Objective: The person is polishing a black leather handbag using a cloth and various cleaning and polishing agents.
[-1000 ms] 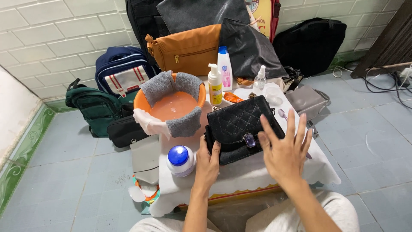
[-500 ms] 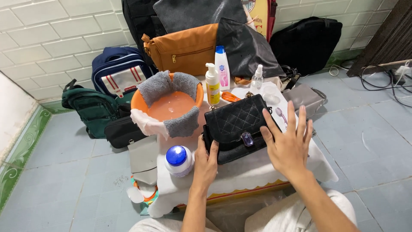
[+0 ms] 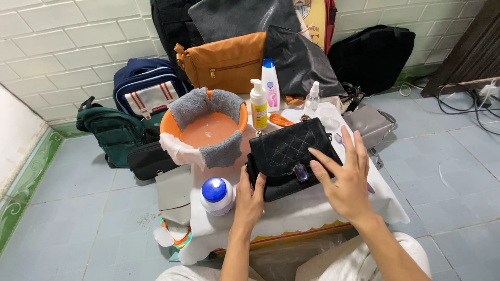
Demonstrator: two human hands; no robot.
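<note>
I had the black quilted handbag lying flat at the middle of the frame, on the small table's white cloth. My left hand came up from the lower centre and gripped the bag's lower left edge, thumb over the top of it. My right hand lay open, fingers spread, on the bag's right side, with the thumb just beside the metal clasp; it pressed rather than clutched anything. Left of the bag stood an orange basin of cloudy water with grey cloths draped over its rim. A white jar with a blue lid sat near my left hand, at the lower left. Behind the bag, toward the top, stood a yellow pump bottle.
</note>
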